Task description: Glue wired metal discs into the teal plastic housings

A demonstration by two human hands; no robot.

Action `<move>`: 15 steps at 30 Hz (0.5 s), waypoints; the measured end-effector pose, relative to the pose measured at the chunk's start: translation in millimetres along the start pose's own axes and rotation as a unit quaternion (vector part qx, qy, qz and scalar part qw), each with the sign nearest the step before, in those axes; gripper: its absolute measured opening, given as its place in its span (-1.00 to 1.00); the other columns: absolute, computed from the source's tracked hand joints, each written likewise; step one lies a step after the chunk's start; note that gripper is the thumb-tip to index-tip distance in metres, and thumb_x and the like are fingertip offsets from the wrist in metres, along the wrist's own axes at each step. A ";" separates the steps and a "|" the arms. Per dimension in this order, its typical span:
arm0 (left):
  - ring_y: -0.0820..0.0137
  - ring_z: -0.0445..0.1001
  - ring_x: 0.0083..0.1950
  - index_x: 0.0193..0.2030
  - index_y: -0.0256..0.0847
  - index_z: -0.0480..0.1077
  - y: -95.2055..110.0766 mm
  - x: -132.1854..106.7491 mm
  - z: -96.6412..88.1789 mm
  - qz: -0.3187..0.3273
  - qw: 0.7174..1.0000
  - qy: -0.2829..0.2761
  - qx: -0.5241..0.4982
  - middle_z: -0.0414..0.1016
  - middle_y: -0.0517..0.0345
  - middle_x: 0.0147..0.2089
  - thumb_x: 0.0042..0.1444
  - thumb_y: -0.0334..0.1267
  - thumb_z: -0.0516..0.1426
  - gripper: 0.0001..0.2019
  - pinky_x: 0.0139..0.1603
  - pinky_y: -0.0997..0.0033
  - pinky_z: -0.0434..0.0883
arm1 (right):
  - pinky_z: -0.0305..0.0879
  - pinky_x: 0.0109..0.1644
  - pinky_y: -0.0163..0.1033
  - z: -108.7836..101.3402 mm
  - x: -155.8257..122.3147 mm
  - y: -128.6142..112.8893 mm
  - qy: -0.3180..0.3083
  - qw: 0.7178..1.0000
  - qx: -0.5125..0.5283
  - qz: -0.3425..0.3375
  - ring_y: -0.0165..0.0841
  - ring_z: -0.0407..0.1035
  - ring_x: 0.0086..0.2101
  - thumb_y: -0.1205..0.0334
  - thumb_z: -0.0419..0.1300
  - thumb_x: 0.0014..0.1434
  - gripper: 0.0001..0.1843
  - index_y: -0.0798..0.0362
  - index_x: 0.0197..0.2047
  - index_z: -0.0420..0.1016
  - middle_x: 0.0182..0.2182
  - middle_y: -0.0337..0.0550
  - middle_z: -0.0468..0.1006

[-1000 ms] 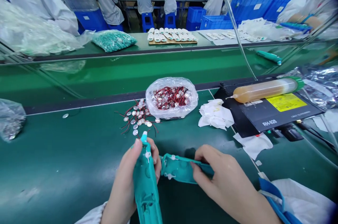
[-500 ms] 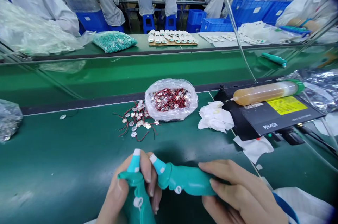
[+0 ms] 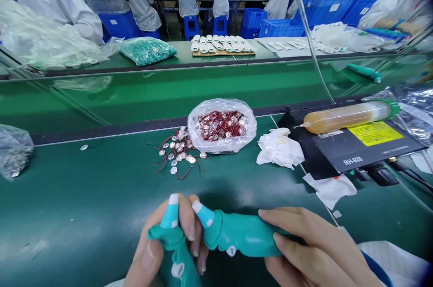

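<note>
The right teal casing (image 3: 245,234) lies leftward of the right hand (image 3: 314,242), which grasps its rear end; its long axis runs nearly crosswise, narrow end pointing left and slightly forward, right by the left hand (image 3: 144,255), contact unclear; that hand grips the left teal casing (image 3: 174,237), its axis running forward, narrow end foremost; both are above the green surface (image 3: 111,197).
</note>
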State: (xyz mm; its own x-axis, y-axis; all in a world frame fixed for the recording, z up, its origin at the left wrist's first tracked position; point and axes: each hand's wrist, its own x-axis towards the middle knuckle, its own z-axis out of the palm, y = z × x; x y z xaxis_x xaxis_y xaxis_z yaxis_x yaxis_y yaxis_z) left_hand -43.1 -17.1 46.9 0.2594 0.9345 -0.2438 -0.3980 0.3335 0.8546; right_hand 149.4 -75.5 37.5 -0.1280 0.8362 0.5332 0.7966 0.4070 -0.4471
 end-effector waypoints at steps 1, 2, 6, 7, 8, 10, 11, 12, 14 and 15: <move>0.46 0.25 -0.66 -0.57 -0.15 0.32 1.3 0.2 2.7 0.002 1.000 0.004 0.004 0.23 0.24 -0.63 -0.16 0.19 0.25 -0.57 -0.62 0.43 0.29 | 0.44 -0.30 -0.23 1.1 3.9 2.1 -0.023 0.999 0.022 0.015 -0.28 0.51 -0.33 0.41 0.12 0.09 -0.83 -0.05 -0.30 0.23 -0.31 -0.13 0.58; 0.47 0.26 -0.64 -0.55 -0.16 0.34 1.9 0.6 4.9 0.004 1.000 0.008 0.006 0.24 0.24 -0.61 -0.14 0.18 0.24 -0.58 -0.62 0.46 0.28 | 0.42 -0.37 -0.28 2.9 7.7 4.8 -0.055 0.996 0.047 0.042 -0.34 0.49 -0.39 0.40 0.10 0.11 -0.84 -0.04 -0.36 0.19 -0.35 -0.18 0.56; 0.53 0.27 -0.66 -0.42 -0.19 0.47 -1.0 2.8 8.9 -0.009 1.000 0.006 0.016 0.30 0.24 -0.62 -0.08 0.17 0.22 -0.59 -0.65 0.56 0.25 | 0.20 -0.56 -0.34 14.4 15.5 15.6 -0.188 0.969 0.060 0.147 -0.44 0.30 -0.59 0.36 0.03 0.17 -0.75 -0.03 -0.47 0.02 -0.52 -0.32 0.40; 0.53 0.27 -0.67 -0.38 -0.19 0.49 -2.3 2.8 9.0 -0.017 1.000 -0.005 0.018 0.32 0.24 -0.62 -0.08 0.17 0.23 -0.59 -0.66 0.58 0.24 | 0.14 -0.57 -0.32 17.5 15.3 17.5 -0.200 0.968 0.032 0.146 -0.44 0.25 -0.61 0.35 0.03 0.16 -0.74 -0.03 -0.48 0.01 -0.56 -0.34 0.35; 0.54 0.28 -0.68 -0.36 -0.19 0.51 -3.3 2.4 9.2 -0.024 0.999 -0.018 0.018 0.33 0.24 -0.63 -0.09 0.17 0.23 -0.58 -0.67 0.59 0.24 | 0.08 -0.58 -0.31 20.6 14.6 19.1 -0.200 0.970 -0.001 0.136 -0.43 0.23 -0.62 0.34 0.03 0.16 -0.73 -0.03 -0.49 0.00 -0.58 -0.35 0.30; 0.55 0.29 -0.68 -0.35 -0.19 0.52 -4.1 1.0 10.4 -0.033 0.999 -0.033 0.016 0.34 0.24 -0.63 -0.11 0.18 0.24 -0.56 -0.68 0.61 0.24 | 0.01 -0.59 -0.30 26.0 12.5 21.5 -0.185 0.975 -0.063 0.107 -0.41 0.19 -0.64 0.32 0.03 0.16 -0.73 -0.04 -0.51 0.02 -0.61 -0.35 0.22; 0.55 0.30 -0.68 -0.35 -0.20 0.52 -3.9 0.1 11.4 -0.037 0.999 -0.032 0.016 0.34 0.24 -0.62 -0.12 0.18 0.24 -0.56 -0.67 0.61 0.24 | 0.00 -0.59 -0.30 28.3 11.6 22.7 -0.178 0.976 -0.087 0.091 -0.41 0.18 -0.65 0.31 0.03 0.16 -0.74 -0.03 -0.52 0.04 -0.62 -0.35 0.21; 0.56 0.30 -0.69 -0.35 -0.20 0.52 -3.4 -0.8 12.7 -0.041 0.999 -0.029 0.015 0.34 0.24 -0.62 -0.12 0.19 0.24 -0.55 -0.67 0.61 0.24 | 0.01 -0.59 -0.30 30.2 11.0 23.8 -0.175 0.976 -0.108 0.078 -0.40 0.19 -0.65 0.29 0.03 0.17 -0.75 -0.03 -0.52 0.07 -0.61 -0.34 0.21; 0.57 0.28 -0.68 -0.38 -0.21 0.50 -2.3 -1.9 15.0 -0.051 0.998 -0.022 0.017 0.33 0.25 -0.62 -0.13 0.20 0.24 -0.54 -0.67 0.62 0.24 | 0.05 -0.59 -0.29 32.3 10.9 25.8 -0.183 0.972 -0.132 0.065 -0.37 0.23 -0.64 0.23 0.05 0.19 -0.76 -0.02 -0.50 0.14 -0.58 -0.30 0.25; 0.57 0.28 -0.68 -0.40 -0.22 0.49 -2.0 -2.2 15.7 -0.057 0.998 -0.023 0.018 0.33 0.25 -0.61 -0.13 0.21 0.24 -0.54 -0.67 0.61 0.23 | 0.09 -0.58 -0.28 32.2 11.6 26.3 -0.190 0.970 -0.133 0.068 -0.35 0.26 -0.62 0.20 0.08 0.20 -0.77 0.00 -0.48 0.17 -0.55 -0.27 0.28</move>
State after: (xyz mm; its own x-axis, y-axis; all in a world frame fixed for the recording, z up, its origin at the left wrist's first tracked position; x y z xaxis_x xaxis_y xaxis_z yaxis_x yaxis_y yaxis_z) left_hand -29.0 -21.7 52.9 0.3417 0.8837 -0.3200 -0.3320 0.4320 0.8385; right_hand 149.9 -43.3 8.8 -0.1792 0.9713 0.1563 0.9392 0.2162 -0.2667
